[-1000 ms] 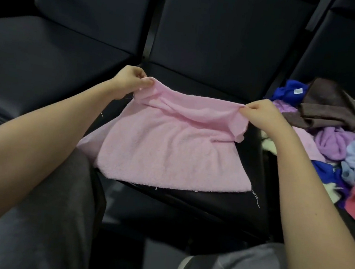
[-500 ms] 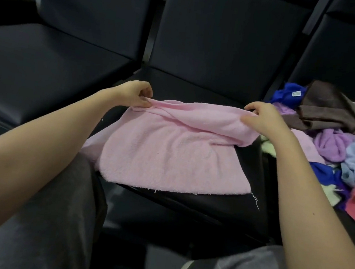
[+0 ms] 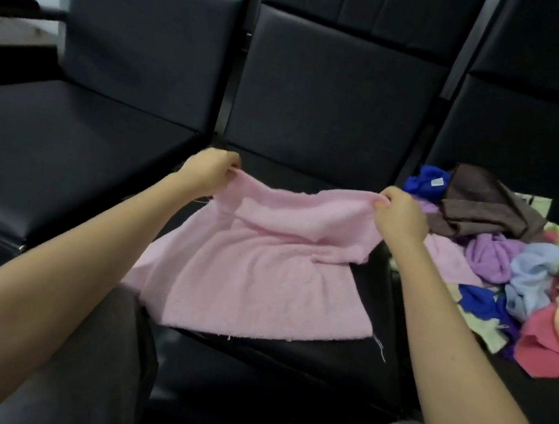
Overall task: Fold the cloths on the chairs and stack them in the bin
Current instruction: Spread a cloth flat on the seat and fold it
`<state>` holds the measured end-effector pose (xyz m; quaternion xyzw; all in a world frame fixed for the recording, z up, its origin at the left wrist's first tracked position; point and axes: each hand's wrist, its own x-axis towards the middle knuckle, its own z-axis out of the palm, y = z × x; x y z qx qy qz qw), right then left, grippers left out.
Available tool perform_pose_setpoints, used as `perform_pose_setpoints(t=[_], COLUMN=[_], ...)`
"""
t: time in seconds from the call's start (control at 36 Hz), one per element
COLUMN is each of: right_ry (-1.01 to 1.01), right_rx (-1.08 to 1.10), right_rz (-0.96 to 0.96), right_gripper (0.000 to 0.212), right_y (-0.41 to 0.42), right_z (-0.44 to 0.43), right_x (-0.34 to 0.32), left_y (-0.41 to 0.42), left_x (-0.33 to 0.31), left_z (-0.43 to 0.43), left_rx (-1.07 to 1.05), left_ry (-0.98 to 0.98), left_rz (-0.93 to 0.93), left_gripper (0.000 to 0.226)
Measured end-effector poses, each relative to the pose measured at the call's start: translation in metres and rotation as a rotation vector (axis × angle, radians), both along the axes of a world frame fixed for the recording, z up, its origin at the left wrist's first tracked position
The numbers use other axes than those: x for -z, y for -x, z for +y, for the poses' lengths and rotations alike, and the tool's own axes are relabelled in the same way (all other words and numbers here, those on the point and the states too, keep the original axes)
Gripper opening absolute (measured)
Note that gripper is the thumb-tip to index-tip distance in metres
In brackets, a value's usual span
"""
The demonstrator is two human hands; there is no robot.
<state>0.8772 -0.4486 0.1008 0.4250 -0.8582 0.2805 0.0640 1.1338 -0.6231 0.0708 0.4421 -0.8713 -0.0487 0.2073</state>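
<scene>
A pink cloth lies across the middle black chair seat, its near edge at the seat's front. My left hand pinches the far left corner and my right hand pinches the far right corner. Both corners are lifted off the seat, so the far edge sags between them. A pile of loose cloths in brown, blue, purple, light blue, yellow and coral lies on the right chair. No bin is in view.
The left chair seat is bare black leather. Chair backs rise behind the seats. My grey-trousered knees sit just before the middle seat. A dark table edge shows at far left.
Both hands lowered the far edge of the pink cloth towards the seat, then raised it again and drew it a little farther away. The near edge stayed in place.
</scene>
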Motion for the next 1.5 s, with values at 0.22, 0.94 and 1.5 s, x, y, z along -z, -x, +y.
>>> perform_pose_setpoints(t=[0.22,0.94,1.5], right_ry=[0.001,-0.158,0.47], right_rx=[0.017,-0.104,-0.079], right_rz=[-0.109,-0.588,-0.237], right_gripper=[0.013,0.012,0.016], right_y=[0.009,0.041,0.028], right_z=[-0.006,0.023,0.003], right_x=[-0.056,-0.187,-0.183], left_y=[0.003,0.003,-0.009], left_x=[-0.077,-0.224,-0.213], left_z=[-0.006,-0.013,-0.013], left_rx=[-0.157,-0.063,0.152], left_ry=[-0.088,-0.667,-0.28], left_rz=[0.017,-0.122,0.603], left_gripper=[0.016,0.005,0.004])
